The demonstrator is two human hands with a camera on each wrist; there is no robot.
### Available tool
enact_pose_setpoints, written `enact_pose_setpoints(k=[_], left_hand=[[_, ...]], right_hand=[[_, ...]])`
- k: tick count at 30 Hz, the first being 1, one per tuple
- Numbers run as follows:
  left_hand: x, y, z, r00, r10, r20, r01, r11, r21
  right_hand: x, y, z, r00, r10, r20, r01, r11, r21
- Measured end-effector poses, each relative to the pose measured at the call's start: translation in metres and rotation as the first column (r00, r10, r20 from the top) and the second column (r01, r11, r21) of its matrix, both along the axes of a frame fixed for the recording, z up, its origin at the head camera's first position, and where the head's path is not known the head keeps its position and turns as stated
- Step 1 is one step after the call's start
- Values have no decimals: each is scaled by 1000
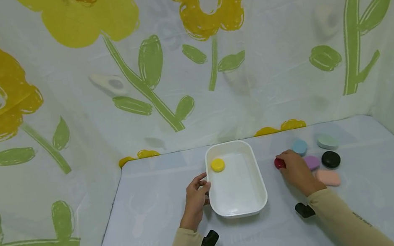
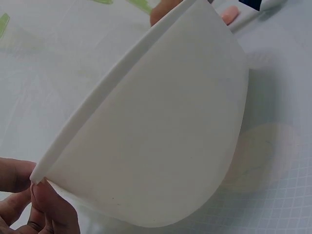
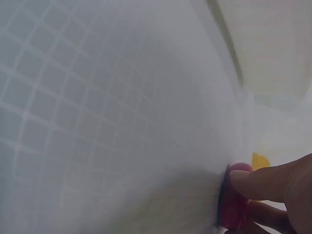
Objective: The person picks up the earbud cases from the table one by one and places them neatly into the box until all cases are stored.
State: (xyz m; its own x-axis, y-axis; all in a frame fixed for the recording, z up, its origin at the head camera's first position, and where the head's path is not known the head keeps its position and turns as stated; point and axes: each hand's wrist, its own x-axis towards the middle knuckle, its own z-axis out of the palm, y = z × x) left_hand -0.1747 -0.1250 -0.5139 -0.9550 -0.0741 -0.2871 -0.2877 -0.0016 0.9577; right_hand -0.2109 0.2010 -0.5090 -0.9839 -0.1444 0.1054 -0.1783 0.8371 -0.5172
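Observation:
My left hand [image 1: 194, 198] pinches the left rim of a white rectangular tray [image 1: 240, 211]; in the left wrist view, thumb and fingers [image 2: 54, 209] close on the rim at one end. A yellow round soap [image 1: 217, 165] lies inside the tray, towards its far left corner. To the tray's right, my right hand [image 1: 299, 173] holds a red soap [image 1: 279, 163] between thumb and fingers, low over the table. The right wrist view shows the thumb on top of this red soap [image 3: 234, 204], with the other fingers partly hidden behind it.
Around my right hand lie a blue soap [image 1: 299, 147], a pale green oval one [image 1: 327, 141], a purple one [image 1: 312, 162], a black round one [image 1: 330, 159] and a pink block [image 1: 328, 177]. A flower-printed curtain [image 1: 273, 69] stands behind the white table [image 1: 149, 215].

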Motion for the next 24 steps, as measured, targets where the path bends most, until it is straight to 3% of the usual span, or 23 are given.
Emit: enact_pose_setpoints(k=[10,24], left_hand=[[1,-3,-3,1000,6,-1,-6,1000,6],[2,3,0,1000,6,-9,-6,1000,-1]], right_hand=[[3,-1,5,995,-39,97,37,999,15],[4,-1,2,998,-26,65,27,1000,-7]])
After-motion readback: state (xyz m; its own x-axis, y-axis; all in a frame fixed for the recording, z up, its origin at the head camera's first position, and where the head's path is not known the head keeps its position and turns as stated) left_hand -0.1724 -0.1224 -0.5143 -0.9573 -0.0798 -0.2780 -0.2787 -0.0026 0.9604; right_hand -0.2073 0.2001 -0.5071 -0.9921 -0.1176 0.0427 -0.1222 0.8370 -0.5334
